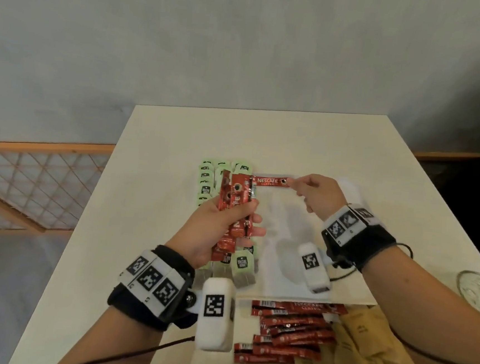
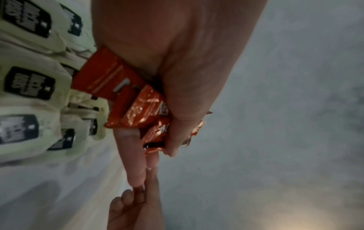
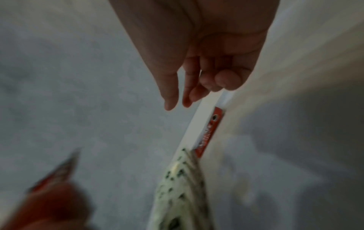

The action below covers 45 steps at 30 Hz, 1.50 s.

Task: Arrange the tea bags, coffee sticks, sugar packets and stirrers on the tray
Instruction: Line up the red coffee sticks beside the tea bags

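Observation:
My left hand (image 1: 238,216) grips a bundle of red coffee sticks (image 1: 236,199) above the left part of the white tray (image 1: 284,226); the left wrist view shows the thumb and fingers wrapped round the coffee sticks (image 2: 138,105). A single coffee stick (image 1: 269,181) lies along the tray's far edge. My right hand (image 1: 304,192) hovers at its right end. In the right wrist view the right hand (image 3: 178,105) has loosely curled fingers that are off the single stick (image 3: 208,133). Green tea bags (image 1: 206,186) lie in rows on the tray's left side.
In front of the tray lie a pile of red coffee sticks (image 1: 289,331) and brown sugar packets (image 1: 363,355). A round glass piece (image 1: 478,292) sits at the table's right edge. The table (image 1: 163,146) ends at a wall behind and drops off on the left.

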{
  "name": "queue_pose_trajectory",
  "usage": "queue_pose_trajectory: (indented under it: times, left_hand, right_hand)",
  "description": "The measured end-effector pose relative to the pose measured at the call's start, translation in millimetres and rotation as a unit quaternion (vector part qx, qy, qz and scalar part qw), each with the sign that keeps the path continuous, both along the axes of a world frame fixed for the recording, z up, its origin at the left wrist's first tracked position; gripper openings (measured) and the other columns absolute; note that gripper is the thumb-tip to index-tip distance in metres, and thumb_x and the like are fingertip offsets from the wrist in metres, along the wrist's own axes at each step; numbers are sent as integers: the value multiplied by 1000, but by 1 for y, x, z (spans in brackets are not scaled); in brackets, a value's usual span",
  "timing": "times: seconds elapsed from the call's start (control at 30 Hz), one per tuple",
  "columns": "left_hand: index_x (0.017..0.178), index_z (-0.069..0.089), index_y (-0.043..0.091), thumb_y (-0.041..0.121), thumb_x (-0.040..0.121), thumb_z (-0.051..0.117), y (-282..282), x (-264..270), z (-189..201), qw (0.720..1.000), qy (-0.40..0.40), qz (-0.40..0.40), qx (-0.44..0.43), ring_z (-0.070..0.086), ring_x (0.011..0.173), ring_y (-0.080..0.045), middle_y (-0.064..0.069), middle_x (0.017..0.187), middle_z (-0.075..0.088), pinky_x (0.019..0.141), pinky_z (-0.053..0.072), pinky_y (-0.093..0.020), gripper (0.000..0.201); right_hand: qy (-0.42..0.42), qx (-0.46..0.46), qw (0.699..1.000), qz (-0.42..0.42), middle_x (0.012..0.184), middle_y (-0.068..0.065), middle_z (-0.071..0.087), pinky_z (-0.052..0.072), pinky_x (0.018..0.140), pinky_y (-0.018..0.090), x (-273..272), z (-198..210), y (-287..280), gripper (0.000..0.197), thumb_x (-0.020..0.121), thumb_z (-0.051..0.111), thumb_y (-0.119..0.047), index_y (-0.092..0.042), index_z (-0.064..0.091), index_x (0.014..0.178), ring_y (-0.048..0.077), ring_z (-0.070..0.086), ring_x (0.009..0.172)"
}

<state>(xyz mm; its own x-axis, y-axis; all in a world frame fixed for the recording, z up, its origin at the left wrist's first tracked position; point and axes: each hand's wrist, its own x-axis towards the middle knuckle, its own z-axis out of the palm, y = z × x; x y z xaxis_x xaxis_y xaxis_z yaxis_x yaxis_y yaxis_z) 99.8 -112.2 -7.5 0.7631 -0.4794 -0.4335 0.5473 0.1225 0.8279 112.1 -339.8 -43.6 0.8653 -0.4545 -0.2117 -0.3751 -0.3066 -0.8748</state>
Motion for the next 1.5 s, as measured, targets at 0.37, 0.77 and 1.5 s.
queue_pose_trajectory:
  times: [0.37,0.77,1.5]
  left_hand:
    - [116,60,9,27,94,65,-20,-48,11,984,-73,-141,86,72,70,-19,-10,92,76,43,46,-20,29]
    - [108,60,8,27,96,61,-9,-69,12,996,-52,-29,71,46,46,-10,-3,74,67,36,37,-19,22]
    - [112,62,9,18,92,68,-5,-65,5,990,-94,-13,106,39,44,-6,-1,71,65,38,32,-18,22]
  right_hand:
    - [-95,98,985,107,51,-7,55,40,48,21,-88,47,32,14,86,72,-22,-8,71,83,10,42,43]
    - [-115,281,952,35,72,9,69,57,56,23,-137,55,31,19,82,73,-15,-4,74,98,17,68,58]
    - [-188,126,957,183,106,9,71,52,85,21,-153,45,25,18,70,74,16,-1,75,75,18,69,99]
